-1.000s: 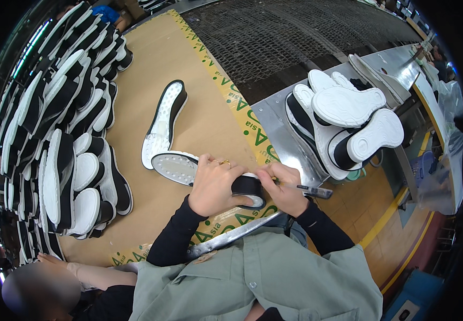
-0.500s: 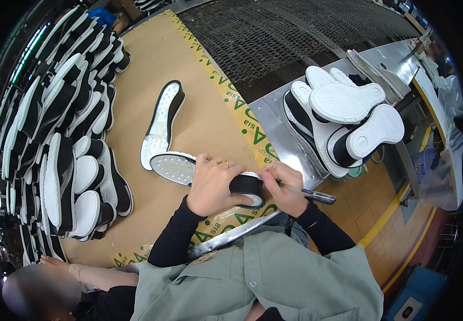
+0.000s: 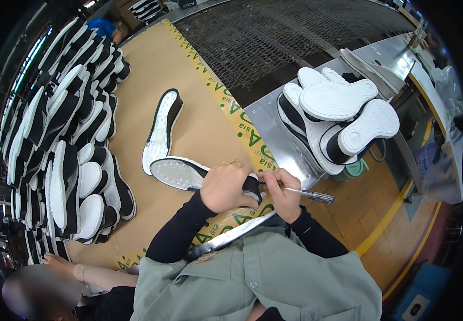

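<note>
Right now the left hand [image 3: 226, 187] clamps down over the heel end of a black-and-white shoe sole [image 3: 180, 174], long axis running left to its free toe, while the right hand [image 3: 282, 190] pinches a pen [image 3: 306, 195] at that heel on the cardboard-covered table [image 3: 199, 128].

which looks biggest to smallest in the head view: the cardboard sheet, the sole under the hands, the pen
1. cardboard sheet
2. sole, pressed down by the left hand
3. pen, in the right hand
</note>
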Motion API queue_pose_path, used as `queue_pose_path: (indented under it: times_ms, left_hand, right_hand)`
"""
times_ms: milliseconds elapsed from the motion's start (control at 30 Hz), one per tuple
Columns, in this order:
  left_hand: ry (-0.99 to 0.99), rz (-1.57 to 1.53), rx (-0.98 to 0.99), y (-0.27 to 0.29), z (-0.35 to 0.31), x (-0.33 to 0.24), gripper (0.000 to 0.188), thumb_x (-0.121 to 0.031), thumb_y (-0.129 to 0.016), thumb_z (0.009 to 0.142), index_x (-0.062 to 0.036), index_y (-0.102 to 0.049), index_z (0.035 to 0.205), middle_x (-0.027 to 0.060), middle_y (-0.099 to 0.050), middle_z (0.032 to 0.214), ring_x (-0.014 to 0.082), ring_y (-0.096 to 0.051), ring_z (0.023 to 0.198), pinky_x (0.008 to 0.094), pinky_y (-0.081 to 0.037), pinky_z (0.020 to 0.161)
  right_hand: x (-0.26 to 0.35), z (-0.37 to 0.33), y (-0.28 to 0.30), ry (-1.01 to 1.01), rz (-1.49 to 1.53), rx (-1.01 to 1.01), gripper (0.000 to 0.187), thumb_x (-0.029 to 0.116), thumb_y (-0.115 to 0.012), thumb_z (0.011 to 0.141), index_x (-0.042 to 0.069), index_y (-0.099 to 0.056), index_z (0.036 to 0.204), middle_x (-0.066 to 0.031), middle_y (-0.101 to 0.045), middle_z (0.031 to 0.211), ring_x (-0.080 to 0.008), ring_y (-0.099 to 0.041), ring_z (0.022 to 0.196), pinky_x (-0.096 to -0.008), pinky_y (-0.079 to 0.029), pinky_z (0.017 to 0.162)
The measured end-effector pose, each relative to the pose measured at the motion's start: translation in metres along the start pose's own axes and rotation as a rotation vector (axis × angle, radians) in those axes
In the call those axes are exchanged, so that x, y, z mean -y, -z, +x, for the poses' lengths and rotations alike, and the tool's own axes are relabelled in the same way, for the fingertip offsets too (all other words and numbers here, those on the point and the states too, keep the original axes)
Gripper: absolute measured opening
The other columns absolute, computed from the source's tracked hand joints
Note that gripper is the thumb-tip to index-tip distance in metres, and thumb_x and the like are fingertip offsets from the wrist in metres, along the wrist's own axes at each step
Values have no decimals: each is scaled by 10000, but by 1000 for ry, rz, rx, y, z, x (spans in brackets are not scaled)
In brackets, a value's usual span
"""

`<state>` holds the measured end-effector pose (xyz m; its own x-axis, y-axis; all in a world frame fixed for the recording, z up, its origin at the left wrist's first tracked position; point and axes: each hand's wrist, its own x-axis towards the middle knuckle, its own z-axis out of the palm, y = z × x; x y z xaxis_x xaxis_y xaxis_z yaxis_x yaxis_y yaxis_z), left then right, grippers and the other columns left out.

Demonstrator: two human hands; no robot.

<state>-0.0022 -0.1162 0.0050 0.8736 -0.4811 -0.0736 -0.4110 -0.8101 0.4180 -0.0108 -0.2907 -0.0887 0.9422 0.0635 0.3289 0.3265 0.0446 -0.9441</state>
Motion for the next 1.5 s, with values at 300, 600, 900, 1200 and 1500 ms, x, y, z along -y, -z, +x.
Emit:
queue_pose_path:
  times_ms: [300, 600, 900, 1200, 1500]
  left_hand:
    - [27, -513, -312, 43, -20, -19, 599, -301, -896, 603, -8, -635, 1055, 151, -667, 922, 316, -656, 858, 357, -510, 789]
    - [29, -708, -465, 61, -36, -32, 643, -194, -908, 596, -8, -612, 1136, 87, -673, 985, 194, -651, 914, 309, -500, 837]
    - [-97, -1193, -531, 47, -38, -37, 691, -77, -851, 699, -13, -473, 1273, 63, -577, 1132, 156, -606, 1000, 294, -501, 876]
    - [-87, -1100, -600, 45, -39, -44, 638, -35, -804, 755, 0, -431, 1271, 79, -570, 1136, 147, -618, 1005, 291, -530, 867]
    - [-80, -1150, -678, 44, -47, -34, 650, -52, -801, 777, -9, -398, 1285, 84, -564, 1137, 149, -615, 1007, 285, -525, 866]
  right_hand:
    - [74, 48, -2, 269, 38, 73, 212, 26, -580, 943, -8, -509, 746, -105, -640, 714, -156, -643, 738, -251, -485, 602]
    - [119, 71, -1, 465, 56, 182, 138, 45, -618, 914, -36, -586, 807, -166, -712, 899, -178, -652, 621, -276, -500, 568]
    - [153, 91, -3, 646, -54, 305, 193, -18, -572, 920, -22, -508, 738, -91, -566, 672, -255, -712, 801, -319, -546, 664]
    - [189, 100, -7, 584, -416, 382, 126, 12, -666, 860, -45, -605, 764, -116, -627, 688, -194, -599, 569, -300, -462, 532]
    - [184, 112, -25, 625, -268, 471, 133, 13, -680, 852, -34, -605, 753, -133, -673, 739, -189, -619, 584, -290, -475, 544]
